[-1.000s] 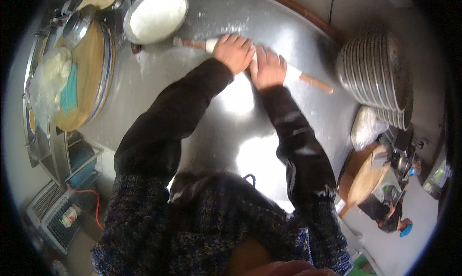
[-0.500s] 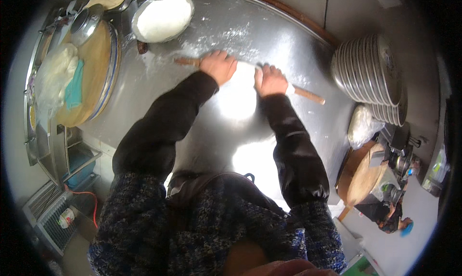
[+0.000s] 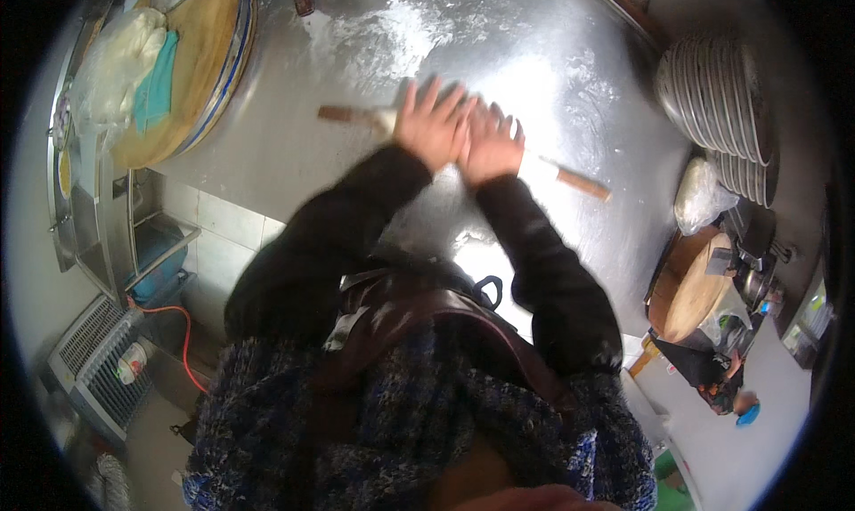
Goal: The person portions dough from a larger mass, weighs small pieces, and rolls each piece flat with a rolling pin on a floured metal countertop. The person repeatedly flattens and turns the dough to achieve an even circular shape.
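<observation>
A wooden rolling pin (image 3: 583,183) lies across the metal table, its bare ends sticking out on both sides. White dough (image 3: 541,167) seems to be wrapped round its middle, showing past both hands. My left hand (image 3: 431,130) rests on the pin with fingers stretched and spread. Beside it my right hand (image 3: 492,146) also lies flat on top, fingers extended and slightly blurred. The two hands touch or nearly touch at the thumbs, and they hide the centre of the pin.
Flour (image 3: 396,35) dusts the steel tabletop (image 3: 276,146). At left sit round wooden boards (image 3: 200,61) with a bagged pale mass (image 3: 116,66) and a teal cloth (image 3: 156,84). Stacked metal plates (image 3: 712,97), a plastic bag (image 3: 699,195) and a round board (image 3: 690,288) stand right. Another person (image 3: 720,386) is far right.
Both hands have let go of their grip round the pin, flattened and slid together toward its middle. Pin and hands are nearer me on the table. My view has shifted, so the white bowl is mostly cut off.
</observation>
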The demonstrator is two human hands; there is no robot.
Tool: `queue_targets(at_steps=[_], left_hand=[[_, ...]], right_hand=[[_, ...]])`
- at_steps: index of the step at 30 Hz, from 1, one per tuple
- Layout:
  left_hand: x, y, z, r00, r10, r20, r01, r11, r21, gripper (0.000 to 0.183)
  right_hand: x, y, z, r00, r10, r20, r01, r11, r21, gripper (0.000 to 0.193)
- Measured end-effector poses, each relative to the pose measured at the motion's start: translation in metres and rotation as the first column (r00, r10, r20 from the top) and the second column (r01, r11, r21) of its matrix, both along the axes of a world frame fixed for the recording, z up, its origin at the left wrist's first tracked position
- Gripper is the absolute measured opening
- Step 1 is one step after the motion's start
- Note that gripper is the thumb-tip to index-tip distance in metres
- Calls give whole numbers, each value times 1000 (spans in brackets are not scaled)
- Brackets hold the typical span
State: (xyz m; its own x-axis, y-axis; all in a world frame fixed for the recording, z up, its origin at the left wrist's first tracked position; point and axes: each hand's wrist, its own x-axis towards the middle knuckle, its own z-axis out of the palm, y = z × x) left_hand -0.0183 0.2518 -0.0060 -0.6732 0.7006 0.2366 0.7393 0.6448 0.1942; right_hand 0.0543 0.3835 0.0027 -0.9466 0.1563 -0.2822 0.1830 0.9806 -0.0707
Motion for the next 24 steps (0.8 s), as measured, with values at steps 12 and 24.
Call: queue_targets(at_steps=[12,24], left_hand=[[-78,62,9,995,24,-95,-28,998,-48,48],[-198,88,-14,995,97,19,-98,994,45,34]], right_hand=[[-74,44,11,970,-106,-217,88,992,-90,64],[-164,158,-6,826,83,-558,-13,991,130,46]])
